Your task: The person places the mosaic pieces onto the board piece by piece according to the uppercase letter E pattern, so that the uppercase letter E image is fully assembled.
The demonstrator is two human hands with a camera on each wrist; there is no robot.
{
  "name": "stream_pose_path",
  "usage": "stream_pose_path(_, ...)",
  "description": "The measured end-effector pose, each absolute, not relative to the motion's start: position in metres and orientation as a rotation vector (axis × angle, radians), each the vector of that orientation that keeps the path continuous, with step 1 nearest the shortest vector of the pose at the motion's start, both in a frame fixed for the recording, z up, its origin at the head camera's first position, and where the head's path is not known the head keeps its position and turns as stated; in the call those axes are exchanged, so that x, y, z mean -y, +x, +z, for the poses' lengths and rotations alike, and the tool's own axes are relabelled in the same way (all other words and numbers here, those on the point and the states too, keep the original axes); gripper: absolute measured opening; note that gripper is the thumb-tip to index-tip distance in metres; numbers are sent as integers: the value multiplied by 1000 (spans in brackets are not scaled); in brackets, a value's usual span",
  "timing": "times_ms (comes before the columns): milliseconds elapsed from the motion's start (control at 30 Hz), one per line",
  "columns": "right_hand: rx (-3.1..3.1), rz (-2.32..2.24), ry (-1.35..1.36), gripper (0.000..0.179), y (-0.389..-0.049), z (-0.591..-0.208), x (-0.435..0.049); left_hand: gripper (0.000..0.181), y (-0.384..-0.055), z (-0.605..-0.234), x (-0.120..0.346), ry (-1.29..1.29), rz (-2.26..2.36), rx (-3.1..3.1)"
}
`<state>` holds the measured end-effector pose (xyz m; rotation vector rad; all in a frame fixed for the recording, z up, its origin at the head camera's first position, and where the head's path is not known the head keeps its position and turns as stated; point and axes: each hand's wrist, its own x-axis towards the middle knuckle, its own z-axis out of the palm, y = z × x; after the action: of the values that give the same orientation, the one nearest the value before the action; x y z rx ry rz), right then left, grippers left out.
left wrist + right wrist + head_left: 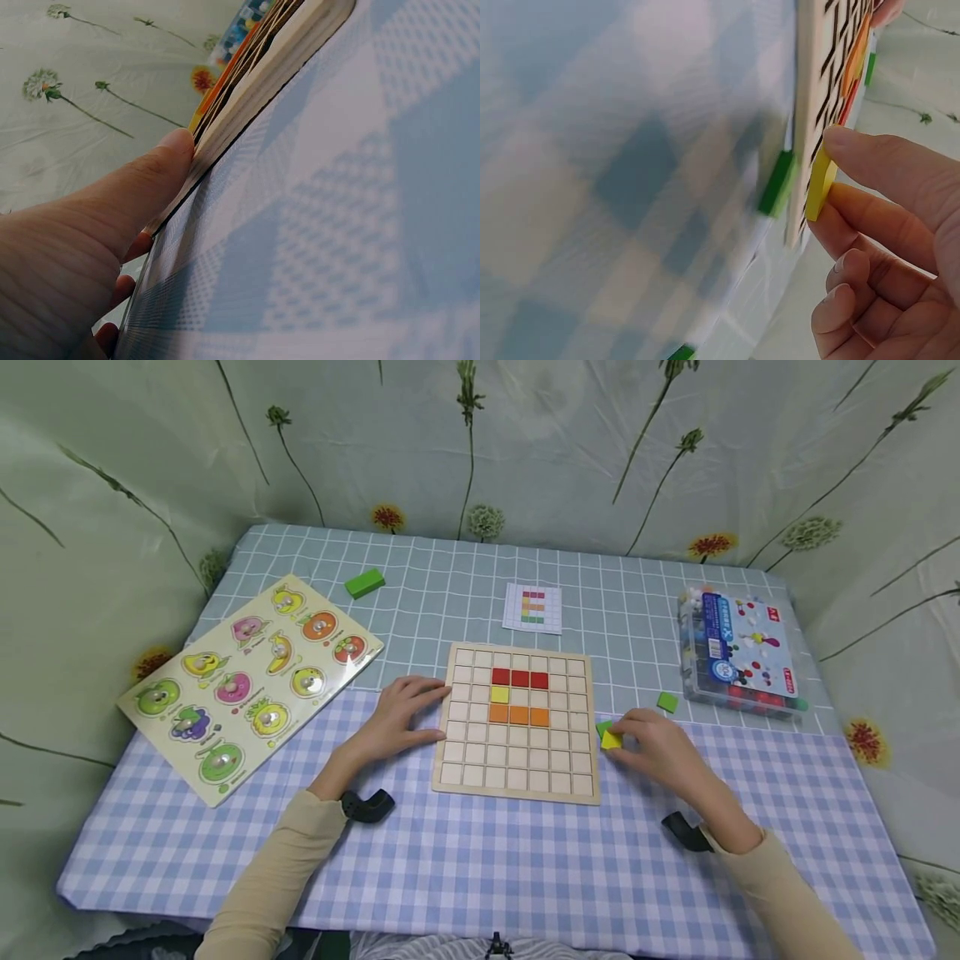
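A wooden grid board (517, 781) lies flat, holding a row of red tiles (520, 678), one yellow tile (499, 694) below their left end and a row of orange tiles (518, 716). My left hand (393, 718) touches the board's left edge; its thumb (169, 154) lies against the rim in the left wrist view. Between thumb and index finger, my right hand (660, 747) pinches another yellow square tile (821, 184), just off the board's right edge. A green tile (778, 184) lies beside that edge, partly covered in the head view. Farther right is another green tile (667, 701).
A pattern card (532, 608) lies behind the board. To the left rests a fruit puzzle board (255, 685), with a green block (365, 583) behind it. A clear plastic box (742, 652) with a printed label stands at the right rear of the checked tablecloth (480, 868).
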<state>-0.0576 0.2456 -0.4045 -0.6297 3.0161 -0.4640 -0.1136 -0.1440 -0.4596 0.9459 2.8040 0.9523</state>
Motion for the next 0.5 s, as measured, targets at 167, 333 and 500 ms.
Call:
stream_pose_path(167, -3003, -477, -702, 28, -66, -401, -230, 68, -114, -460, 144, 951, 942, -2806)
stream_pose_path(333, -2974, -498, -754, 29, -75, -399, -214, 69, -114, -459, 144, 955, 946, -2803)
stream_pose_path(500, -2959, -500, -857, 26, -82, -399, -197, 69, -113, -458, 144, 956, 940, -2811)
